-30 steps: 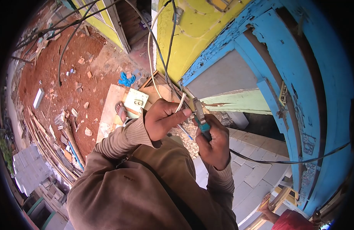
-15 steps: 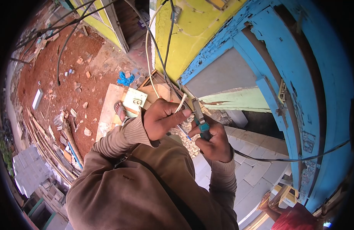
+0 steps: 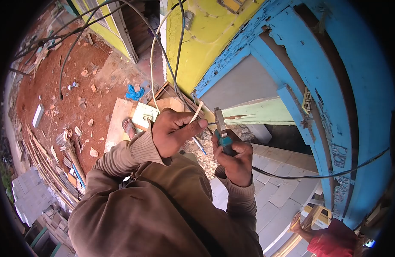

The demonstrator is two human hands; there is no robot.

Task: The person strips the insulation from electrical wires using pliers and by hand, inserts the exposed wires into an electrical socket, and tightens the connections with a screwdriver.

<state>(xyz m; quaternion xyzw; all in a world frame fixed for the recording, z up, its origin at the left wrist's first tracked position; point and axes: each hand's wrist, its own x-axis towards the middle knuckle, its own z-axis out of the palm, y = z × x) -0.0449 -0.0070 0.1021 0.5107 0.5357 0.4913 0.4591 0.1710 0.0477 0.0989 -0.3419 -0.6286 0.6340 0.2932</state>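
Note:
My left hand [image 3: 176, 132] is closed, thumb and fingers pinching a white cable [image 3: 197, 110] whose bent end sticks up above the thumb. A short dark wire end [image 3: 212, 123] reaches from the pinch toward the tool. Below the fingers pokes a thin pale strand [image 3: 200, 145] with a blue tip. My right hand [image 3: 237, 158] is wrapped round pliers [image 3: 224, 139] with teal-and-black grips, the narrow metal head pointing up beside the wire end. Whether the jaws touch the wire I cannot tell.
Dark cables [image 3: 180, 55] hang in front of the yellow wall [image 3: 206, 38]. A blue wooden frame [image 3: 334, 85] stands at right. Underneath are a socket plate [image 3: 145, 115], a blue cloth [image 3: 134, 92] and grey blocks [image 3: 279, 188]. Another person's red clothing [image 3: 332, 240] shows lower right.
The pliers have tilted more upright and their head shows more clearly, slightly apart from my left thumb. The whole view has shifted a little, with surroundings moving left.

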